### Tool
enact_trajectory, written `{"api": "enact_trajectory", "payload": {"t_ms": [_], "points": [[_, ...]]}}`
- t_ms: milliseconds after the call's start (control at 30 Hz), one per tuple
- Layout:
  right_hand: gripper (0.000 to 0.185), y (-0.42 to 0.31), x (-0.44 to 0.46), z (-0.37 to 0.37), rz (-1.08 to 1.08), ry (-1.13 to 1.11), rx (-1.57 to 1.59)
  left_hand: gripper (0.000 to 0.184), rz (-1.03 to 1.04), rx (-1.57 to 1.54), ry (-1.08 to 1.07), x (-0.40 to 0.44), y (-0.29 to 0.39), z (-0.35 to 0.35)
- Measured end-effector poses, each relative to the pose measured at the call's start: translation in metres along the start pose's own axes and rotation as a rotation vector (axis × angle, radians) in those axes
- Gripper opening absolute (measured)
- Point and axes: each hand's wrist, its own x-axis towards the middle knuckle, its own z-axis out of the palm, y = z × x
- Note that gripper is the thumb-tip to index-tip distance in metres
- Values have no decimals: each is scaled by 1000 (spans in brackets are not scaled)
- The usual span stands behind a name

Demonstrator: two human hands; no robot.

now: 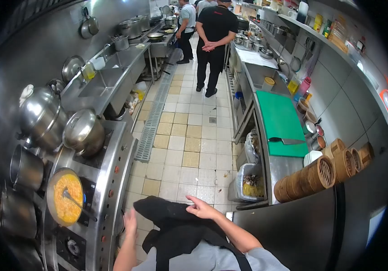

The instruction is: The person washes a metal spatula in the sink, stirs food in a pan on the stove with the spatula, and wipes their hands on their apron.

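Observation:
My left hand [130,222] is beside the stove's front edge, seen side-on with its fingers stretched out and nothing in it. My right hand [201,209] hovers in front of my black apron [171,217], its index finger extended and its palm bare. On the stove [112,158], nearest my left hand, stands a wok [51,198] of orange-yellow food in liquid [69,192]. A ladle [77,204] rests in it, its handle lying over the rim towards me. A lidded steel pot [84,133] occupies the burner behind.
Right counter: green cutting board [279,117], knife [286,141], bamboo steamers [304,180]. Below stands a lined waste bin [250,183]. A floor drain grate [153,122] runs along the left. A person in black [216,31] stands in the aisle ahead, hands behind the back; others are farther off.

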Motion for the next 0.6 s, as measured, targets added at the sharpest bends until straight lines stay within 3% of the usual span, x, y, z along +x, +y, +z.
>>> {"api": "enact_trajectory", "payload": {"t_ms": [67,233,333,367,433,500,567,600], "points": [[65,28,1,-6,1,50,138,82,43,144,103,12,-50,-23],[57,45,25,-24,172,79,357,77,-185,307,63,17,-100,-34],[53,46,39,-38,203,140,383,74,-323,500,-124,100,-219,-42],[52,42,42,-43,223,163,381,72,-340,557,-191,115,-227,-40],[49,13,50,-51,358,295,467,64,-182,704,-237,135,-222,-36],[48,9,60,-61,333,374,558,46,-68,630,-130,149,-207,-19],[48,-7,72,-69,339,433,575,44,24,643,-192,185,-169,0],[48,-13,80,-73,340,445,579,52,63,753,-329,205,-151,11]]}}
